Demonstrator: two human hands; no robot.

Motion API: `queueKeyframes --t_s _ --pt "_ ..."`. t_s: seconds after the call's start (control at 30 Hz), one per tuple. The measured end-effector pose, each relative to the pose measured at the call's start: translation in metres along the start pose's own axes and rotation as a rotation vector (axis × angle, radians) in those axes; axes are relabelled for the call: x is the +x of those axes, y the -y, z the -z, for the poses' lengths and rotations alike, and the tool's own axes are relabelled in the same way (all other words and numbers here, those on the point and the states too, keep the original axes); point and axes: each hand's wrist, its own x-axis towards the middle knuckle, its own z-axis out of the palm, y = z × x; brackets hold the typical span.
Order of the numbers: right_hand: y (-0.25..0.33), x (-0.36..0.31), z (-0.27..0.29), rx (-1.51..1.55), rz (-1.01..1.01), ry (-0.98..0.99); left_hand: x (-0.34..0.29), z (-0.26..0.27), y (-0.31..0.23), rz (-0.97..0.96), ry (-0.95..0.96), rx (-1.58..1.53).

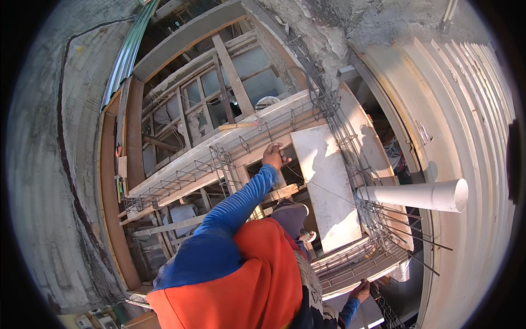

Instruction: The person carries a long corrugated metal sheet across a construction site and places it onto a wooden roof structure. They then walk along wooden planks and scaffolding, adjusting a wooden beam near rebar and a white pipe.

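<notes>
left hand [275, 157], fingers half-curled, grip indeterminable; right hand [360, 291], fingers' grip likewise unclear; overreaching beside the pale panel [324, 181] could cause a fall between timbers [282, 192].

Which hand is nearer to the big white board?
Left. The left hand is near the upper left corner of the big white board; the right hand is farther, below its lower edge.

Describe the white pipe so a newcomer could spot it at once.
Start at the corrugated sheeting on the right, then look left to the pale rectangular panel beside the left hand. From near that panel's right edge, the white plastic pipe juts rightward, its open end overlapping the sheeting in view. Smooth, thick and hollow, it differs from the thin, dark rebar rods below.
</notes>
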Motion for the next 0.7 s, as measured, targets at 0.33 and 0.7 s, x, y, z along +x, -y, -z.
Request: queueKeyframes --t_s 0.33,0.7 --pt "-0.005 0.039 -0.020 -0.091 0.280 0.117 -0.034 0.112 0.007 -0.078 -0.209 -0.226" --pt "0.056 0.062 -0.047 -0.007 0.092 -0.135 0.047 0.135 0.000 0.001 -0.144 -0.325"
